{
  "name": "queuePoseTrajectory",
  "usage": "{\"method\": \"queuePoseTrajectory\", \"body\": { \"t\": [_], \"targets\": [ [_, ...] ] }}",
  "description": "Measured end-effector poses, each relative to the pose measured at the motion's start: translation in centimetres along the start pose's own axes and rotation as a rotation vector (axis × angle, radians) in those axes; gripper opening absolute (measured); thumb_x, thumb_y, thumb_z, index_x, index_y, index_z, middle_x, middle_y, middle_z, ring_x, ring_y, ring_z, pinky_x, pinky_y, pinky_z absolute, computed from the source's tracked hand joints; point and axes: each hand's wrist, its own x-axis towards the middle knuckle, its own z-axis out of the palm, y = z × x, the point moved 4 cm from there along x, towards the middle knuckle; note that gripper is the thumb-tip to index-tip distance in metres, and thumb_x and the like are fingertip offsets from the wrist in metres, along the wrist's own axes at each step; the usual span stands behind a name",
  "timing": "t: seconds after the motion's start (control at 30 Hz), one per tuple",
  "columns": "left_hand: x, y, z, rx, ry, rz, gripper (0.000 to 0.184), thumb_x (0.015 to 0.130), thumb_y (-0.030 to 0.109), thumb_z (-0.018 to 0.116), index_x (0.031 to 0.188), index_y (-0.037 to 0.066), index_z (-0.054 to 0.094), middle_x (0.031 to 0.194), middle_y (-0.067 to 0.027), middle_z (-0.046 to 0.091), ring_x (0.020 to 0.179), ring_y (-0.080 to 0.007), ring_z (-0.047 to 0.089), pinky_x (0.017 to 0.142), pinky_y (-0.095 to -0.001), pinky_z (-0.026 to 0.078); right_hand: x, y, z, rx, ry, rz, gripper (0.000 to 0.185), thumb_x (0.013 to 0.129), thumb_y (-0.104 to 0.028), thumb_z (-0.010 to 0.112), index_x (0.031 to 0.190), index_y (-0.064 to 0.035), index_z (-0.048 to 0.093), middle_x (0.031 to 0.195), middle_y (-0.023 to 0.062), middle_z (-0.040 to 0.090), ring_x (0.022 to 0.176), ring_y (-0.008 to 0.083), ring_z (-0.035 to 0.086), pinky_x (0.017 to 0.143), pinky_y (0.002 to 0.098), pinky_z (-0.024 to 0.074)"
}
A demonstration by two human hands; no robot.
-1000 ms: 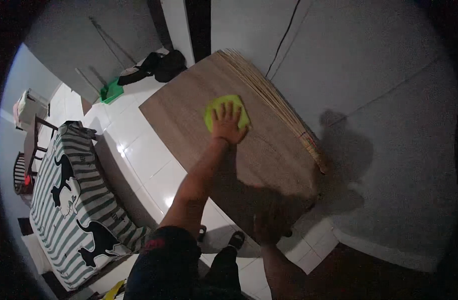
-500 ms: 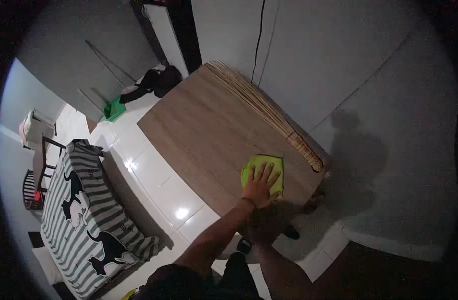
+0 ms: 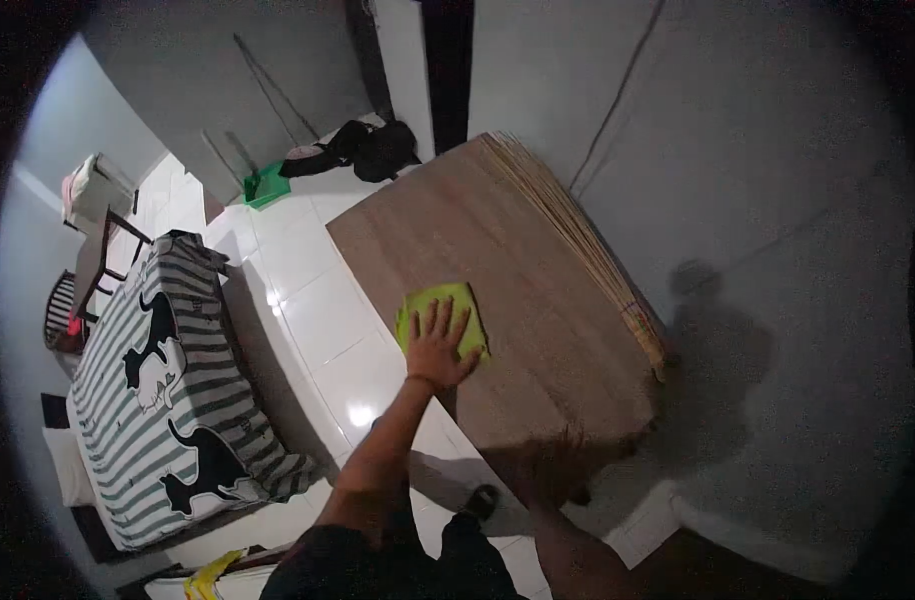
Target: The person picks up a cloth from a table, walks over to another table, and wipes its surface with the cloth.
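Observation:
My left hand (image 3: pixel 438 345) lies flat with spread fingers on a folded yellow-green cloth (image 3: pixel 473 335), near the long left edge of a brown wood-patterned tabletop (image 3: pixel 538 310). In deep shadow at the near end of the table is my right hand (image 3: pixel 555 465), its fingers dimly visible and apart, with nothing seen in it. A bundled stick broom (image 3: pixel 568 220) lies along the table's right edge by the wall, its bound end towards me.
At left stands a bed or table under a striped cat-print cover (image 3: pixel 193 370). Beyond are a green dustpan (image 3: pixel 268 187), dark bags (image 3: pixel 383 150) and a wooden chair (image 3: pixel 103 265). A grey wall (image 3: pixel 778 180) borders the right side. A yellow cloth (image 3: pixel 215 577) lies at bottom left.
My left hand and the cloth first slid towards the near end of the table, then moved over to its left edge. The right hand stays by the near end. The camera view has shifted.

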Motion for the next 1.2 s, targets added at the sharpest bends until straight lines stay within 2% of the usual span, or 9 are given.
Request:
{"method": "queuePoseTrajectory", "body": {
  "t": [0.27,0.33,0.47,0.6,0.83,1.0,1.03,1.1,1.2],
  "targets": [
    [9.6,-11.7,-1.8,-0.029,0.12,-0.146,0.091,0.102,0.074,0.048,0.176,0.021,0.034,0.185,-0.0177,0.02,0.17,-0.0446,0.016,0.134,-0.069,0.006,1.9,-4.5,0.1,-0.16,-0.169,0.142,0.086,0.106,-0.062,0.057,0.17,-0.0072,0.038,0.178,0.0258,0.029,0.165,0.0477,0.025,0.131,0.0697,0.0216],
    [9.3,-11.7,-2.2,-0.015,0.239,-0.103,0.09,0.1,0.07,0.052,0.173,0.019,0.04,0.181,-0.0195,0.03,0.167,-0.0451,0.025,0.133,-0.0707,0.01,2.4,-5.4,0.3,-0.195,-0.211,0.182,0.086,0.106,-0.061,0.056,0.17,-0.007,0.036,0.178,0.0262,0.028,0.166,0.0479,0.023,0.131,0.07,0.0203],
    [9.3,-12.3,-3.5,-0.066,0.094,-0.122,0.09,0.101,0.069,0.051,0.175,0.021,0.035,0.184,-0.0176,0.021,0.169,-0.0436,0.019,0.133,-0.0707,0.007,3.4,-7.2,0.6,-0.25,-0.306,0.248,0.087,0.107,-0.06,0.055,0.172,-0.0067,0.032,0.179,0.0271,0.025,0.166,0.0483,0.02,0.131,0.0707,0.0177],
    [9.5,-12.9,-4.1,-0.078,0.064,-0.133,0.09,0.102,0.07,0.05,0.176,0.022,0.033,0.185,-0.017,0.021,0.169,-0.043,0.017,0.134,-0.0703,0.005,5.4,-9.3,0.8,-0.293,-0.368,0.258,0.087,0.108,-0.058,0.053,0.173,-0.0064,0.028,0.18,0.028,0.023,0.167,0.0486,0.018,0.131,0.0715,0.0151],
    [9.4,-13.3,-4.4,-0.109,-0.013,-0.13,0.09,0.103,0.072,0.049,0.177,0.025,0.03,0.185,-0.0144,0.019,0.171,-0.0394,0.014,0.135,-0.0694,0.005,13.5,-14.4,2.8,-0.284,-0.304,0.025,0.088,0.11,-0.056,0.051,0.175,-0.0059,0.022,0.181,0.0296,0.019,0.169,0.0492,0.013,0.132,0.0727,0.0105],
    [9.1,-13.8,-4.0,-0.142,0.071,-0.139,0.088,0.103,0.072,0.049,0.176,0.025,0.032,0.185,-0.0151,0.021,0.17,-0.0412,0.017,0.134,-0.0692,0.007,21.5,-20.9,5.2,-0.209,-0.246,-0.194,0.088,0.111,-0.054,0.05,0.177,-0.0055,0.017,0.182,0.0307,0.015,0.17,0.0497,0.009,0.132,0.0736,0.0073],
    [9.2,-14.2,-4.2,-0.139,0.084,-0.15,0.088,0.103,0.071,0.049,0.176,0.025,0.033,0.185,-0.0155,0.022,0.17,-0.0416,0.018,0.134,-0.0692,0.008,22.2,-21.6,5.2,-0.199,-0.249,-0.205,0.088,0.111,-0.054,0.05,0.177,-0.0055,0.017,0.182,0.0307,0.015,0.17,0.0497,0.009,0.132,0.0736,0.0073],
    [9.7,-15.0,-4.4,-0.132,0.099,-0.196,0.089,0.103,0.071,0.05,0.176,0.024,0.033,0.185,-0.016,0.022,0.17,-0.0417,0.019,0.134,-0.0695,0.008,23.0,-22.4,5.6,-0.104,-0.201,-0.095,0.086,0.108,-0.059,0.054,0.174,-0.0079,0.032,0.178,0.0376,0.02,0.167,0.0549,0.016,0.127,0.0808,0.0144],
    [10.4,-16.2,-4.5,-0.123,0.095,-0.245,0.09,0.102,0.072,0.051,0.176,0.024,0.034,0.184,-0.0168,0.023,0.17,-0.0418,0.019,0.134,-0.0698,0.008,23.2,-22.2,5.8,-0.023,-0.131,-0.114,0.088,0.107,-0.065,0.051,0.172,-0.008,0.037,0.177,0.0372,0.025,0.166,0.0556,0.021,0.126,0.0814,0.0147]
  ]
}}
